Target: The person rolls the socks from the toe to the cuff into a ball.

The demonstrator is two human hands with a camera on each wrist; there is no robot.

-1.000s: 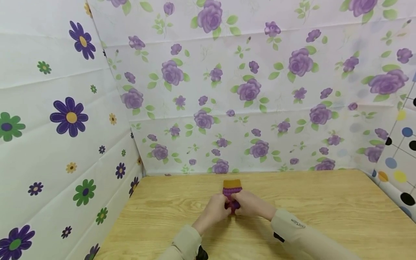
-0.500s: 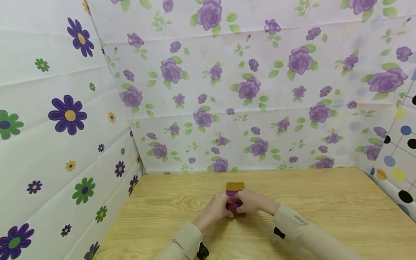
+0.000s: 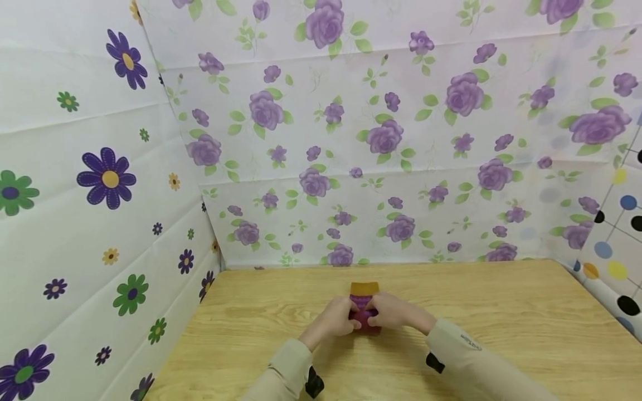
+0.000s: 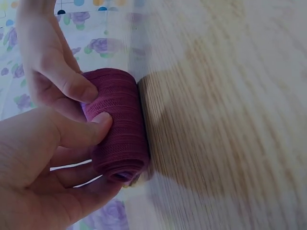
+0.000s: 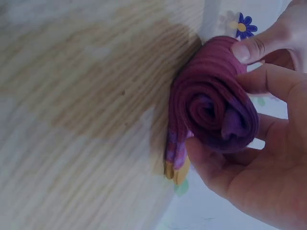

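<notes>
A pair of maroon ribbed socks (image 3: 366, 324) with purple patterning and orange ends lies on the wooden table, partly rolled up. In the right wrist view the roll's spiral end (image 5: 211, 112) shows, with two flat layers still extending from under it to the orange tips (image 5: 175, 172). My left hand (image 3: 335, 318) grips the left end of the roll, thumb on top and fingers curled at its far side. At the opposite end my right hand (image 3: 393, 312) holds the roll between thumb and fingers. The far-side fingertips are partly hidden.
The wooden table (image 3: 251, 334) meets a white cloth with purple roses (image 3: 383, 136) along its back edge. Another flowered cloth (image 3: 107, 178) hangs at the left, and a dotted one (image 3: 617, 234) at the right. Black wrist devices (image 3: 314, 383) sit under both sleeves.
The socks have shifted slightly right and toward me. My hands have spread a little toward the roll's two ends, and more of the maroon roll shows between them.
</notes>
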